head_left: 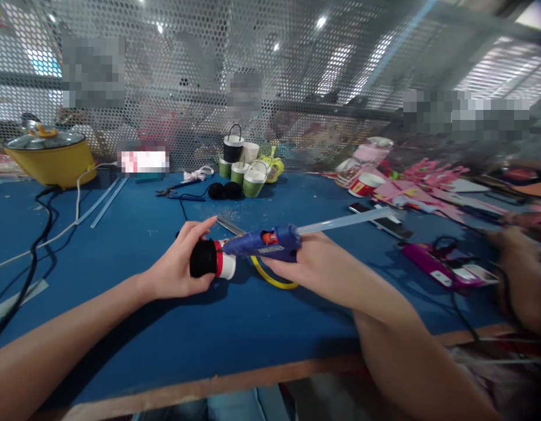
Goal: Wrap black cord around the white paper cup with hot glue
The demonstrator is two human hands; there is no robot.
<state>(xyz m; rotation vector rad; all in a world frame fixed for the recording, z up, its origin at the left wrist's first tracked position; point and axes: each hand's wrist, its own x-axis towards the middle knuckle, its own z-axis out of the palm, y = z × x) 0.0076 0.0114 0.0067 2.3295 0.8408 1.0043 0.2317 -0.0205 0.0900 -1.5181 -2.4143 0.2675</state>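
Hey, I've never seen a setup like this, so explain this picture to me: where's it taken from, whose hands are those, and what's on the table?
There's no machine here: a person wears a camera on their head, looking forward and down at their own bare hands. The left hand has its grip around a small black, red and white cylinder. The right hand holds a blue glue gun, with a long clear stick poking out the back. On the blue table are a yellow pot, little cups, pink pieces and a purple block with cords. At the right edge is another person's arm.
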